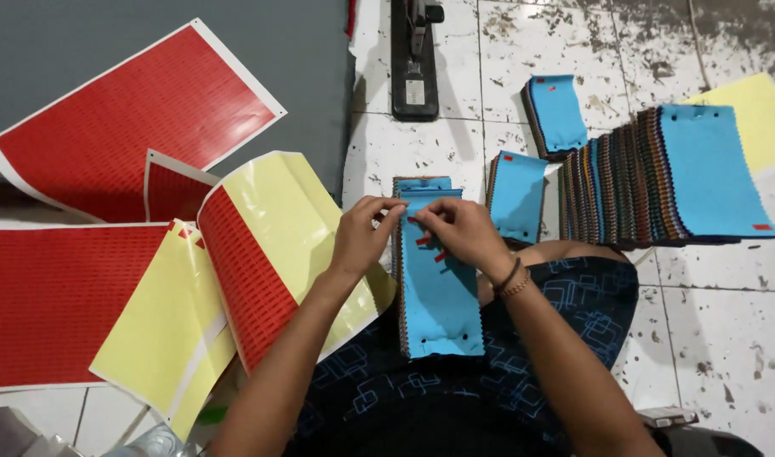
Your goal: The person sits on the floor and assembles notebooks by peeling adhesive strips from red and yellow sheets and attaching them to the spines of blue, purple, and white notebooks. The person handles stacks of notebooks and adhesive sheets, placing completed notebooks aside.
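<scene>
Both hands (409, 227) pinch small red stickers (423, 241) over a blue fabric swatch (438, 296).

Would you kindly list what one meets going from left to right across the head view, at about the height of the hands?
Red sticker sheet → curled yellow-backed sheet → left hand → right hand → small blue swatch stack → long fanned row of fabric swatches.

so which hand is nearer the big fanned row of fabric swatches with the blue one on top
Right. The right hand works on the blue swatch stack on the lap, nearer the fanned row of fabric swatches to its right. The left hand is further left, beside the curled yellow-backed red sticker sheet.
</scene>
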